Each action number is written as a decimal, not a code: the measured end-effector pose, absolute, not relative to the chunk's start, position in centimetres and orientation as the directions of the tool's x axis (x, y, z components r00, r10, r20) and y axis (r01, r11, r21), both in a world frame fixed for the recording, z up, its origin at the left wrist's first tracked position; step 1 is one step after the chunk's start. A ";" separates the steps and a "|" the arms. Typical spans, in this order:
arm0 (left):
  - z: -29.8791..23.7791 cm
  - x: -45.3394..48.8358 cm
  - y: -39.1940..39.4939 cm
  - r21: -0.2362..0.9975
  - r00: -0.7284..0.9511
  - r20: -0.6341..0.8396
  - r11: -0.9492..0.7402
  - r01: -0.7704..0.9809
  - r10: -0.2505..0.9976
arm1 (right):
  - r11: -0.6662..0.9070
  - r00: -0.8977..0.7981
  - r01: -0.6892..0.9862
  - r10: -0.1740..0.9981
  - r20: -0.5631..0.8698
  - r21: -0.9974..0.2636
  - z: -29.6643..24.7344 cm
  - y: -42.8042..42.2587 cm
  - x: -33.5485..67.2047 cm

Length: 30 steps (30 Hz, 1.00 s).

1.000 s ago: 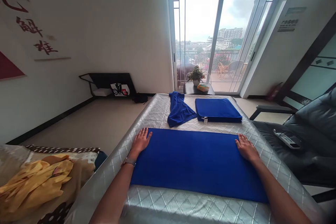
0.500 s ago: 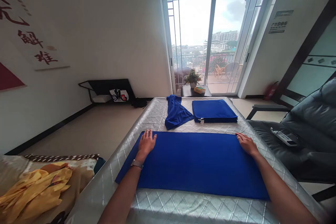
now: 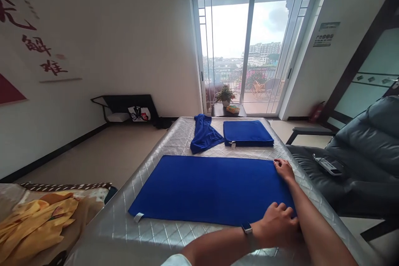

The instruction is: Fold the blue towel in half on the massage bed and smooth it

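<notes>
A blue towel (image 3: 205,189) lies spread flat on the bed, with a white tag at its near left corner. My left hand (image 3: 279,222) has crossed over to the towel's near right corner; its fingers are curled there, the fingertips partly hidden. At the far right corner, my right hand (image 3: 284,170) has its fingers bent over the towel's edge, closed on it. Beyond this towel sit a stack of folded blue towels (image 3: 247,131) and, left of it, a crumpled blue towel (image 3: 205,134).
The bed has a silvery quilted cover (image 3: 170,232). A dark armchair (image 3: 358,166) with a remote-like device (image 3: 327,165) stands at the right. Yellow cloth (image 3: 43,224) lies at the lower left. A potted plant (image 3: 226,93) stands on a chair by the glass door.
My left hand has left the towel's far left corner and swung across to its near right corner. My right hand has stayed at the far right corner, its fingers more bent. The view has shifted slightly.
</notes>
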State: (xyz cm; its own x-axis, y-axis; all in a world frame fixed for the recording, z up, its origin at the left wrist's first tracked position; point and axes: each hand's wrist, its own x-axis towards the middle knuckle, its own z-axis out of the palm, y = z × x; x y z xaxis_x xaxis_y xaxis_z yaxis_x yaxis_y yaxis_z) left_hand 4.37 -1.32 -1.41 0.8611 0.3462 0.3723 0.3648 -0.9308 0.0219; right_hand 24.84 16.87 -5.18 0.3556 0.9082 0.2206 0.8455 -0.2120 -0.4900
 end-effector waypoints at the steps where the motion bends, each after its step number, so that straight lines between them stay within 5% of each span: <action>1: -1.7 5.3 -1.4 0.026 0.844 0.389 -0.920 0.391 0.370 | -0.213 0.354 0.845 0.910 0.215 -0.490 -5.1 17.0 24.8; 18: -3.6 9.0 -2.4 0.065 0.833 0.418 -0.926 0.371 0.363 | -0.278 0.316 0.901 0.946 0.067 -0.332 -2.0 18.1 24.5; 30: -2.9 13.3 -3.2 0.473 0.758 0.247 -0.758 0.449 0.604 | -0.379 0.407 0.893 0.910 0.077 -0.241 3.1 15.2 27.8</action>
